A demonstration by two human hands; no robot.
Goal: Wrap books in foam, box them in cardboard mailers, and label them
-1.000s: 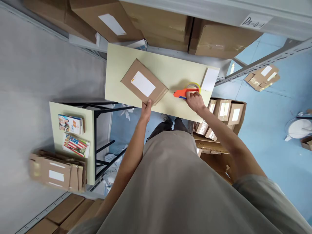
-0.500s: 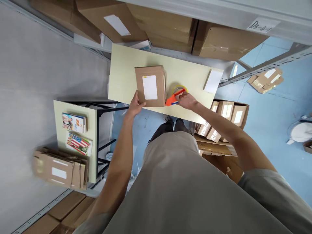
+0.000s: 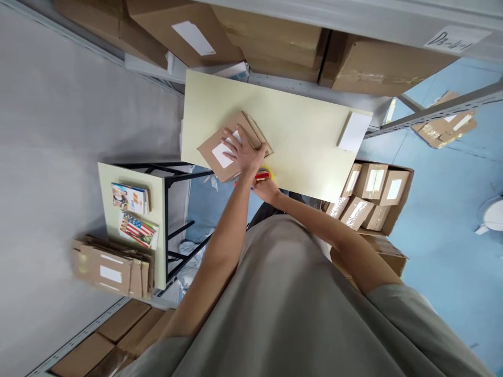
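A brown cardboard box (image 3: 220, 145) with a white label sits turned at an angle near the front edge of a pale yellow table (image 3: 310, 136). My left hand (image 3: 245, 152) rests across its top with the fingers spread over the label and the thumb near the right edge. Close below, at the table's front edge, my right hand (image 3: 268, 191) is closed around a red-orange tape dispenser (image 3: 262, 176) with a yellow-rimmed roll. My left wrist and right fingers partly hide the dispenser. Whether it touches the box I cannot tell.
A white flat box (image 3: 354, 132) lies at the table's right end. Large cartons (image 3: 271, 42) fill the shelf behind. To the left, a small side table (image 3: 157, 209) bears booklets (image 3: 129, 198) and flattened cartons (image 3: 112, 267). An open carton of small boxes (image 3: 373, 183) stands at right.
The box has turned and shifted toward the front edge. My left hand moved from its near left corner onto its top. My right hand brought the tape dispenser left, close to the box.
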